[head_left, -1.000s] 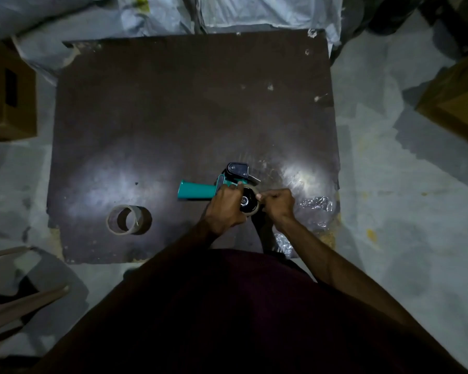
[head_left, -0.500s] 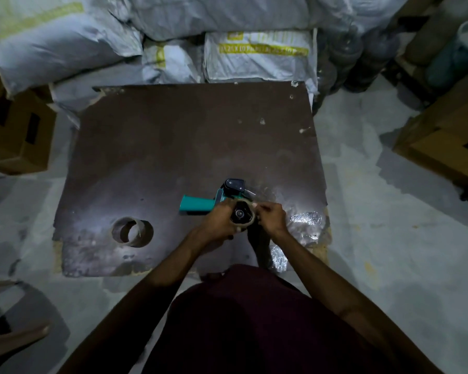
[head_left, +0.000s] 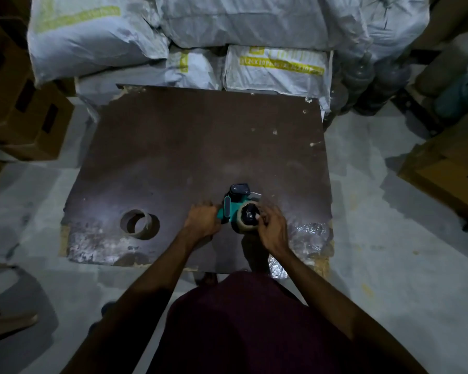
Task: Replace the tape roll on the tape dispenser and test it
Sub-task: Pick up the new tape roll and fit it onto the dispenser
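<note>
A teal tape dispenser (head_left: 229,209) with a black head lies on the brown board (head_left: 200,144), near its front edge. A tape roll (head_left: 247,218) sits on the dispenser's hub. My left hand (head_left: 201,222) is closed around the teal handle and hides most of it. My right hand (head_left: 272,228) touches the roll's right side with its fingertips pinched at the rim. An empty cardboard core (head_left: 139,224) lies on the board to the left, apart from both hands.
Crumpled clear plastic wrap (head_left: 308,232) lies at the board's front right corner. White sacks (head_left: 254,28) are stacked behind the board. Cardboard boxes (head_left: 25,109) stand at the left and another box (head_left: 449,168) at the right. Grey floor surrounds the board.
My left hand has slid from the roll onto the teal handle, which now is mostly covered. The right hand stays at the roll. The camera has tilted up, showing more sacks.
</note>
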The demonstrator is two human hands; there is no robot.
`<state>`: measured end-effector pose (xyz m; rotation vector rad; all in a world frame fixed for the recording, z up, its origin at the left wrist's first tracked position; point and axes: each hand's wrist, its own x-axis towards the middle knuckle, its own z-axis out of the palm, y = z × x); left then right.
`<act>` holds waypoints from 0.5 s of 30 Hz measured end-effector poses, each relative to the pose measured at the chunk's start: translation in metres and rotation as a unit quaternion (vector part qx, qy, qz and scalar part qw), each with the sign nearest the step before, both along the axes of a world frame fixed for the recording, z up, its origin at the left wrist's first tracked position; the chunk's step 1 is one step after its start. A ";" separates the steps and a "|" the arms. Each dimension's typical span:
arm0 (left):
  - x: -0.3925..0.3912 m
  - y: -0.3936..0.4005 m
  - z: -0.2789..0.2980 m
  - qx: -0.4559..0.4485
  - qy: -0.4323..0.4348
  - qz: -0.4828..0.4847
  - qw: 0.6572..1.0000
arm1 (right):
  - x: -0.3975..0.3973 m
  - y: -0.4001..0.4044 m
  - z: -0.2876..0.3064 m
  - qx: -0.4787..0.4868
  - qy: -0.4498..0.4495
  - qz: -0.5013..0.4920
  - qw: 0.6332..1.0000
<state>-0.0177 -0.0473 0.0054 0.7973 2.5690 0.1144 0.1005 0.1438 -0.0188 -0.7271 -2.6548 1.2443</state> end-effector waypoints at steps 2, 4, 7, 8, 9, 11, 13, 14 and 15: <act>0.006 0.000 -0.004 0.017 -0.024 0.012 0.999 | 0.003 -0.003 -0.004 0.032 -0.022 0.030 0.999; 0.014 0.002 -0.005 0.021 -0.047 0.028 0.998 | 0.004 -0.006 -0.007 0.062 -0.043 0.046 0.996; 0.025 0.008 -0.007 0.041 -0.069 0.068 0.994 | 0.003 -0.008 -0.010 0.065 -0.061 0.070 0.994; 0.028 0.010 -0.008 0.053 -0.085 0.086 0.991 | 0.002 -0.008 -0.012 0.063 -0.066 0.075 0.993; 0.031 0.011 -0.011 0.071 -0.112 0.110 0.985 | 0.001 -0.009 -0.012 0.064 -0.072 0.078 0.992; 0.040 0.013 -0.020 0.114 -0.192 0.175 0.959 | -0.001 -0.012 -0.013 0.061 -0.076 0.081 0.992; 0.050 0.013 -0.031 0.163 -0.260 0.216 0.927 | -0.004 -0.012 -0.011 0.045 -0.073 0.082 0.993; 0.055 0.013 -0.035 0.189 -0.286 0.222 0.913 | -0.004 -0.013 -0.011 0.043 -0.072 0.084 0.993; 0.058 0.011 -0.042 0.217 -0.313 0.221 0.898 | -0.005 -0.013 -0.010 0.043 -0.072 0.086 0.993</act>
